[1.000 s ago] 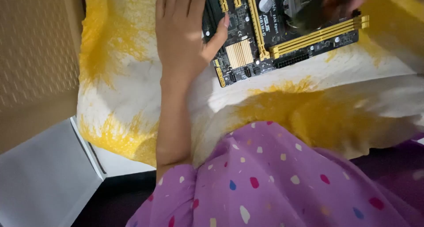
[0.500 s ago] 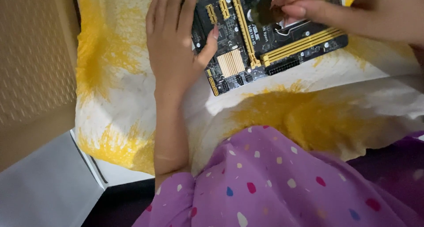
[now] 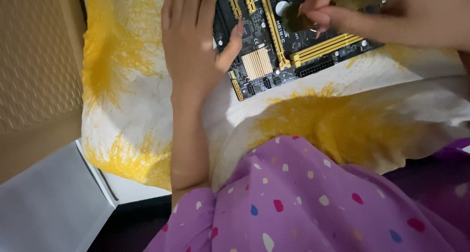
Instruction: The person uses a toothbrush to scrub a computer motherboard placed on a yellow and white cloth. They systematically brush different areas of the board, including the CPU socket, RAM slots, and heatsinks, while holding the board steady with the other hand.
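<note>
Steadying black circuit board with yellow slots (image 3: 289, 41) on yellow-white cloth (image 3: 147, 100): my left hand (image 3: 193, 51) lies flat, open, thumb on its edge; right hand (image 3: 387, 17) pinches a blurred dark part above it. I'd keep pressure light.

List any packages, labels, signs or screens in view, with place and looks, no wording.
No packages, signs or screens.
Printed marking: small white lettering on the black circuit board with yellow slots, top centre, between the left hand and the right hand.

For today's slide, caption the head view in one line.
Left hand steadies a black-and-yellow circuit board on a yellow-white cloth while right hand pinches a dark part above it.
</note>
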